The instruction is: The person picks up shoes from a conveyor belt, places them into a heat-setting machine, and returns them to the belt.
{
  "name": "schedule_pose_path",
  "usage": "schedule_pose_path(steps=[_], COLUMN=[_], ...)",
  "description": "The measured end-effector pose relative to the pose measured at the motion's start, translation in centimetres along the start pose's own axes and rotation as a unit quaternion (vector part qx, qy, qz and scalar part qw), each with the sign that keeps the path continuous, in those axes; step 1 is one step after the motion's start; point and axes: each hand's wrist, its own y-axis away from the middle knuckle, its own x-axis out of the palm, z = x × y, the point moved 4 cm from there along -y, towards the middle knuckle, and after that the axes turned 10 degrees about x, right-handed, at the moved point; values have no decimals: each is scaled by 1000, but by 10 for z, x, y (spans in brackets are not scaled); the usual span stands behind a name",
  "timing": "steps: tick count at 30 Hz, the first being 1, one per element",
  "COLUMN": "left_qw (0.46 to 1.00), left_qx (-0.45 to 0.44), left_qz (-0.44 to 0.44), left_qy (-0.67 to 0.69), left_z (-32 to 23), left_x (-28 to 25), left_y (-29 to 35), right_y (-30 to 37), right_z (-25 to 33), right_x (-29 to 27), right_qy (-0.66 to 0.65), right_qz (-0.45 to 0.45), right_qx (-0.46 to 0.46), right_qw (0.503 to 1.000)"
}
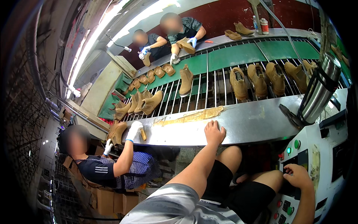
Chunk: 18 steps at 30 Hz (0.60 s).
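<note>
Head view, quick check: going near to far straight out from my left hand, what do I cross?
Left hand flat on the steel ledge → strip of tan tape → roller conveyor carrying tan boots → green belt → far steel shelf with loose boots.

The left hand (214, 132) lies palm down with its fingers spread flat, the bare forearm reaching up and forward from the lower edge. The right hand (297, 175) sits lower at the right, fingers curled loosely, wrist bent, forearm rising from below.

brown cardboard boxes (106, 201) lower left
</note>
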Motion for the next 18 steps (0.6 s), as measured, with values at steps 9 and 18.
schedule_pose_path(steps=[9,18], left_qw=[1000,1000], left_qx=[-9,-3], left_qz=[10,0], left_qy=[-2,-3], left_z=[2,-1], left_x=[1,1], left_y=[-1,1], right_y=[0,1], right_z=[2,3], right_x=[-1,-3], right_qy=[-3,-15], right_qz=[3,5], right_qx=[3,5], right_qw=[1000,1000])
